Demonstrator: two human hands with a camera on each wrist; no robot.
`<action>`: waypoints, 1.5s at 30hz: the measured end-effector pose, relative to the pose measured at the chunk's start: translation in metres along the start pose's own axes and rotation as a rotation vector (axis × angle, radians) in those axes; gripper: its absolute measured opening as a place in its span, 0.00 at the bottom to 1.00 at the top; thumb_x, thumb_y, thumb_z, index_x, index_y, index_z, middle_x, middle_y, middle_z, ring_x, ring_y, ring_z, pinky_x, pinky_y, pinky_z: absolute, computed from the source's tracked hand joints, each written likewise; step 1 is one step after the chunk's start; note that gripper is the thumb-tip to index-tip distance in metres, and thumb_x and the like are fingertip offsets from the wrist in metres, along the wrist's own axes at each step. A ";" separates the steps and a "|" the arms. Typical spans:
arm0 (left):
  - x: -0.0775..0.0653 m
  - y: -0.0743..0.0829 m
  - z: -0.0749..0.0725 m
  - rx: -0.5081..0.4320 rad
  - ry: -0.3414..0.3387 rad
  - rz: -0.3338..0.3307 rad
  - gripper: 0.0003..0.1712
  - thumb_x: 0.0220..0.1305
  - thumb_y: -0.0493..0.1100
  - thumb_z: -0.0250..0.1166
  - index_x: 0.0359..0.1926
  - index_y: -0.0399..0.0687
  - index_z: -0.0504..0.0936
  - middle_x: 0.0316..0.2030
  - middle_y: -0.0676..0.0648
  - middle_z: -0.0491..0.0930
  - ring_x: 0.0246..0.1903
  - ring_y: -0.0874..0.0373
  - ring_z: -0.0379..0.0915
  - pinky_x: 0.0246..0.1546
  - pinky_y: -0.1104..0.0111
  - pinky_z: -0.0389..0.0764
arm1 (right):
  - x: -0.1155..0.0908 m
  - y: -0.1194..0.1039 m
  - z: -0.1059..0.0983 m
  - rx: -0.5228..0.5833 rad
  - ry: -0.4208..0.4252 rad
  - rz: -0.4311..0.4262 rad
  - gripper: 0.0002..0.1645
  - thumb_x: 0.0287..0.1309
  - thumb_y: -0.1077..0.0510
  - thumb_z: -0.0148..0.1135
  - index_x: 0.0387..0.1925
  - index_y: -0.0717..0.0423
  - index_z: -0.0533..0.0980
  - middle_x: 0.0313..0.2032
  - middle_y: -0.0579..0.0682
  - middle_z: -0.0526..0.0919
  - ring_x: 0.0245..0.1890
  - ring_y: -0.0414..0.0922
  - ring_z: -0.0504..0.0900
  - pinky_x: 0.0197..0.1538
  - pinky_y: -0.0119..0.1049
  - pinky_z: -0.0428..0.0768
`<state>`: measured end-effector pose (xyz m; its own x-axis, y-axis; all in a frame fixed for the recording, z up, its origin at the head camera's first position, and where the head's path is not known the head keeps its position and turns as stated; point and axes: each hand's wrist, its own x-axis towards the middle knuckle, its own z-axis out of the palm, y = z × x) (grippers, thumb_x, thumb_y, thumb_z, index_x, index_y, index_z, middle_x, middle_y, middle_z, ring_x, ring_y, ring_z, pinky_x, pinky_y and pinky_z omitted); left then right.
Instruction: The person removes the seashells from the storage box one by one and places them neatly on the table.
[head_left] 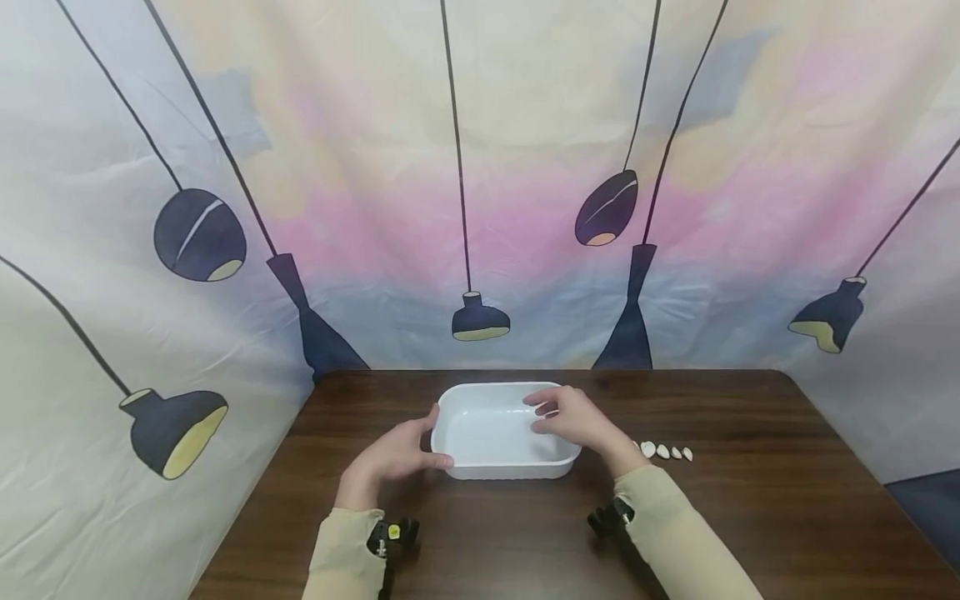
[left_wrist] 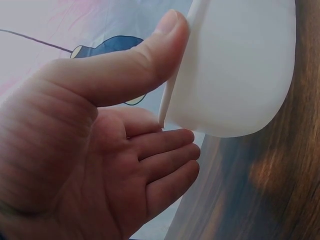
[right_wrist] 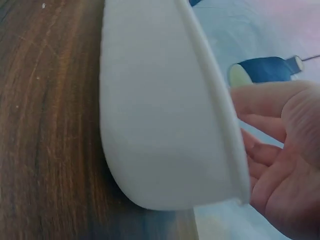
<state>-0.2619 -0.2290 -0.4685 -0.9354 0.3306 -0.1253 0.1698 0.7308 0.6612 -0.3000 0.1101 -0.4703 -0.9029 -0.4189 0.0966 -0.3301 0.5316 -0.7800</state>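
Note:
A white rectangular baking dish (head_left: 495,471) stands on the table, and its visible inside looks bare. At its left end my left hand (head_left: 397,450) grips the rim. In the left wrist view the left thumb (left_wrist: 167,40) lies against the rim, and the other fingers are at the dish's side. My right hand (head_left: 573,417) reaches over the right end, its fingers loosely bent and spread above the inside, with nothing visible in them. In the right wrist view the dish wall (right_wrist: 165,110) hides part of those fingers. Right of that wrist lie several small white pieces (head_left: 662,451) resembling garlic cloves.
The dark brown wooden table (head_left: 495,550) reaches back to a hanging cloth (head_left: 525,167) printed with black lamps. A dark surface (head_left: 930,508) shows beyond the table's right edge. Each wrist carries a small black device (head_left: 393,533).

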 end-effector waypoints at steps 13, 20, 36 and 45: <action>-0.001 0.001 -0.003 -0.004 -0.013 0.005 0.67 0.58 0.58 0.82 0.84 0.36 0.53 0.78 0.36 0.65 0.75 0.40 0.65 0.72 0.42 0.68 | 0.034 -0.003 0.020 -0.197 -0.055 0.055 0.26 0.50 0.71 0.75 0.54 0.57 0.88 0.52 0.52 0.90 0.48 0.49 0.87 0.50 0.42 0.85; -0.002 0.004 -0.002 -0.008 -0.016 -0.005 0.66 0.58 0.57 0.83 0.84 0.36 0.54 0.79 0.36 0.64 0.76 0.41 0.63 0.73 0.42 0.67 | 0.036 -0.002 0.023 -0.228 -0.085 0.030 0.26 0.51 0.70 0.77 0.55 0.57 0.87 0.51 0.52 0.89 0.42 0.44 0.86 0.47 0.38 0.85; -0.001 0.004 -0.002 -0.019 -0.011 -0.035 0.65 0.58 0.56 0.83 0.84 0.38 0.55 0.79 0.36 0.64 0.77 0.40 0.63 0.73 0.40 0.66 | 0.038 -0.001 0.036 -0.234 -0.059 -0.040 0.21 0.53 0.67 0.77 0.51 0.57 0.88 0.46 0.51 0.89 0.43 0.45 0.85 0.50 0.41 0.84; -0.003 0.001 -0.001 0.003 -0.003 -0.009 0.66 0.57 0.58 0.83 0.84 0.36 0.55 0.78 0.35 0.65 0.75 0.39 0.65 0.72 0.40 0.68 | 0.037 -0.003 0.044 -0.155 -0.147 -0.198 0.18 0.59 0.65 0.72 0.52 0.54 0.88 0.41 0.44 0.89 0.40 0.40 0.84 0.49 0.37 0.84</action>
<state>-0.2596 -0.2292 -0.4667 -0.9359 0.3257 -0.1339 0.1618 0.7354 0.6581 -0.3207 0.0607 -0.4917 -0.7711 -0.6216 0.1382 -0.5443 0.5307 -0.6497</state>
